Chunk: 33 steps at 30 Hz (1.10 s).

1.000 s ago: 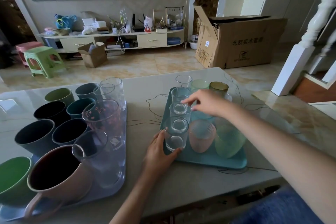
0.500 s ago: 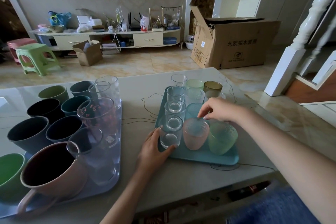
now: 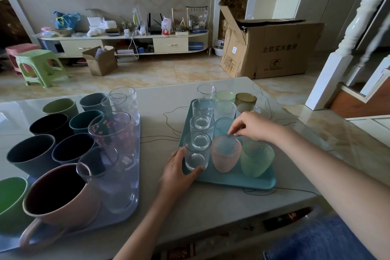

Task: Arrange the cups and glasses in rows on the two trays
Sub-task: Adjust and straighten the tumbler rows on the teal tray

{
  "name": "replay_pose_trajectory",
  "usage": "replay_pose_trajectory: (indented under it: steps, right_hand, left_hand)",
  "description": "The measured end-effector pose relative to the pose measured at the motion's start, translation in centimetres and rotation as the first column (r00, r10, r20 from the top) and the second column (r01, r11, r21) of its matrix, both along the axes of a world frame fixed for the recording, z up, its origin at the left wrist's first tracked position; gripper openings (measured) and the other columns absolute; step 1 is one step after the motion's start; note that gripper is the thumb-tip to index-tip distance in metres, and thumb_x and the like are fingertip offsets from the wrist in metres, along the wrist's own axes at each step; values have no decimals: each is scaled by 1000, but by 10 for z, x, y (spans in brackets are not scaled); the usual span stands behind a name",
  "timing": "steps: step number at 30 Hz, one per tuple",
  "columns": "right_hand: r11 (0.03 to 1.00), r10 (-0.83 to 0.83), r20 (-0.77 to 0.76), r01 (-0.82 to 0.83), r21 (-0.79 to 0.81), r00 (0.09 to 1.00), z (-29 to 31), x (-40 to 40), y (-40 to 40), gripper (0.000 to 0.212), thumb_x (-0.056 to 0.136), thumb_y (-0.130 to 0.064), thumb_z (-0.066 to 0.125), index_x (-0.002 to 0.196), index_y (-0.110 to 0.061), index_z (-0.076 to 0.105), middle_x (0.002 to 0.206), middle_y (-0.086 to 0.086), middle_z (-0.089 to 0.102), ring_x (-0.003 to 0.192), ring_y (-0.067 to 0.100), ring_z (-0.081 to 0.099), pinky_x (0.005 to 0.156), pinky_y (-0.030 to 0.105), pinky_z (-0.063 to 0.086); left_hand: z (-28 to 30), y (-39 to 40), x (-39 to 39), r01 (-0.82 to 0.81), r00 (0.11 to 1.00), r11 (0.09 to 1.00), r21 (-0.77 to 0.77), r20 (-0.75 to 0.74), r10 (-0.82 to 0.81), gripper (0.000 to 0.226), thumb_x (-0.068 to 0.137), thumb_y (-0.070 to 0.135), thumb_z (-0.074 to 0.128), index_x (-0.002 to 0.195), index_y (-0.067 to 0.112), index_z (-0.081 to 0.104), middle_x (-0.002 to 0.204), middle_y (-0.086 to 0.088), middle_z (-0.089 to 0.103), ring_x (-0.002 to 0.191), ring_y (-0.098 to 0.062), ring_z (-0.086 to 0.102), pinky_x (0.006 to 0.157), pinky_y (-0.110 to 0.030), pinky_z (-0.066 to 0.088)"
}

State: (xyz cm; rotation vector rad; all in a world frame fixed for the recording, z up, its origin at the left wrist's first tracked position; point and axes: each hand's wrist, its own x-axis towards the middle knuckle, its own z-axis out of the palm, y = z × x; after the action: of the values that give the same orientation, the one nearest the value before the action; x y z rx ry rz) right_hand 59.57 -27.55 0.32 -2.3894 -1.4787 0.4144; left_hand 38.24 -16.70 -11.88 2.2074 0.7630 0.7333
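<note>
A teal tray (image 3: 236, 181) on the right carries rows of glasses: three clear tumblers down its left side, textured ones beside them. My left hand (image 3: 179, 172) grips the nearest clear tumblers' front one (image 3: 197, 151) at its base, thumb along the tray's front-left edge. My right hand (image 3: 253, 125) pinches the far rim of the pink textured glass (image 3: 226, 153). A green textured glass (image 3: 256, 158) stands right of it. The lilac tray (image 3: 126, 207) on the left holds several dark cups, a pink mug (image 3: 61, 198) and tall clear glasses.
A clear glass (image 3: 206, 91), a pale green glass (image 3: 224, 96) and an amber glass (image 3: 245, 99) stand just past the teal tray's far end. A thin black cord (image 3: 168, 121) winds over the table between the trays. The table's front edge runs close below both trays.
My right hand has moved from the far clear tumblers toward me to the pink glass's rim. My left hand has stayed at the nearest clear tumbler.
</note>
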Motion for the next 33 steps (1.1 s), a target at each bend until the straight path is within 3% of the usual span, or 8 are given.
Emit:
replay_pose_trajectory:
  steps: [8, 13, 16, 19, 22, 26, 30, 33]
  right_hand:
    - [999, -8, 9, 7, 42, 1000, -1, -2, 0, 18, 82, -5, 70, 95, -17, 76, 95, 0, 74, 81, 6, 63, 74, 12, 43]
    - [999, -9, 4, 8, 36, 1000, 0, -3, -1, 18, 83, -6, 69, 95, -18, 76, 96, -1, 74, 83, 7, 63, 80, 19, 46]
    - [999, 16, -4, -16, 30, 1000, 2, -3, -3, 22, 84, -7, 68, 101, -19, 74, 99, -5, 71, 79, 0, 59, 78, 18, 49]
    - [986, -23, -46, 30, 161, 999, 15, 3, -12, 36, 83, -3, 67, 114, -20, 67, 102, -9, 66, 72, -10, 51, 63, 5, 38]
    - [940, -161, -37, 165, 299, 986, 27, 19, -29, 30, 83, 0, 66, 108, -15, 69, 97, -2, 68, 70, -6, 52, 63, 4, 36]
    - [952, -264, 24, 257, 167, 964, 12, 32, -50, 19, 83, -3, 67, 95, -16, 74, 98, 2, 71, 89, 15, 63, 78, 23, 44]
    - [973, -229, 14, 228, 27, 973, 0, 34, -58, 28, 87, 5, 57, 99, -14, 74, 99, 0, 71, 87, 9, 60, 65, 6, 41]
    - [983, -183, -10, 183, 0, 983, -5, 35, -59, 29, 85, 6, 59, 103, -13, 73, 100, -1, 71, 88, 6, 60, 70, 9, 39]
  left_hand:
    - [-3, 1, 0, 15, 1000, 1000, -27, 26, -14, 64, 63, 66, 58, 116, 31, 51, 122, 12, 56, 115, -4, 49, 96, -25, 42]
    - [-1, 0, 0, 21, 999, 1000, -15, 48, -20, 57, 69, 51, 70, 117, 26, 53, 120, 11, 56, 113, -4, 49, 91, -18, 38]
    - [0, 0, 0, 24, 999, 1000, -12, 46, -23, 63, 66, 60, 63, 118, 26, 52, 120, 12, 55, 112, -3, 49, 89, -17, 36]
    - [0, 0, 0, 25, 999, 999, -20, 44, -24, 66, 63, 65, 57, 117, 27, 53, 119, 12, 56, 112, -4, 50, 90, -19, 38]
    - [-1, 0, 0, 23, 999, 1000, -18, 44, -23, 68, 62, 65, 56, 118, 28, 52, 121, 12, 55, 113, -3, 49, 90, -19, 38]
    - [-1, 1, 0, 26, 998, 1000, -17, 52, -25, 66, 62, 64, 57, 117, 28, 53, 119, 12, 56, 112, -4, 50, 90, -20, 39]
    - [-1, 0, 0, 26, 998, 1000, -12, 63, -25, 64, 63, 61, 62, 116, 27, 53, 116, 15, 54, 109, -2, 49, 88, -18, 37]
    - [0, 0, 0, 24, 998, 1000, -2, 57, -24, 64, 64, 61, 61, 116, 26, 53, 114, 18, 52, 106, 1, 48, 86, -16, 36]
